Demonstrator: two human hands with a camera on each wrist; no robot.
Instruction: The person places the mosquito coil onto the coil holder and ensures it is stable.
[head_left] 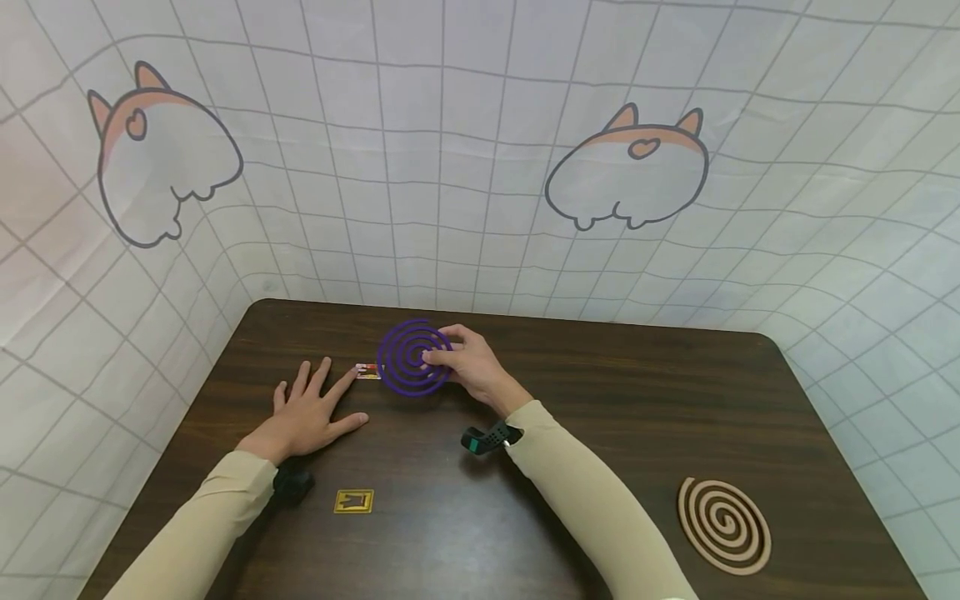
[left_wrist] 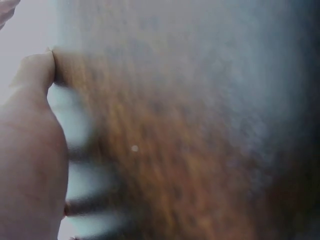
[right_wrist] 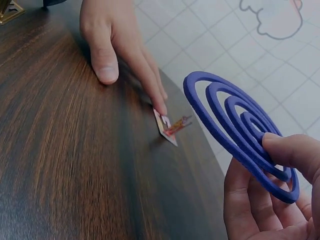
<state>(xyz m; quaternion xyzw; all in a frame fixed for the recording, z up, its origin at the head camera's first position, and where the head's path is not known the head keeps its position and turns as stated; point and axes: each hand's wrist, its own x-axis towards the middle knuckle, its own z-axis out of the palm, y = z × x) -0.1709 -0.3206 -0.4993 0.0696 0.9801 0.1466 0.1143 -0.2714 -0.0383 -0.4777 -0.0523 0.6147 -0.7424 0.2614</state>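
My right hand (head_left: 476, 367) pinches a purple mosquito coil (right_wrist: 240, 157) by its right side, thumb on the face and fingers behind. It is held tilted above the table. My left hand (head_left: 303, 417) lies spread on the table. Its index fingertip touches the edge of a small printed coil stand (head_left: 367, 372), whose red prong (right_wrist: 176, 126) stands up in the right wrist view. Between the coil and the prong there is a gap in that view. The left wrist view shows mostly blurred table and the left thumb (left_wrist: 37, 70).
A yellow card-like stand (head_left: 353, 501) lies flat on the dark wooden table (head_left: 600, 400), nearer me. At the right lies a tan mosquito coil (head_left: 725, 523). White gridded cloth (head_left: 480, 183) with animal drawings surrounds the table's back and sides.
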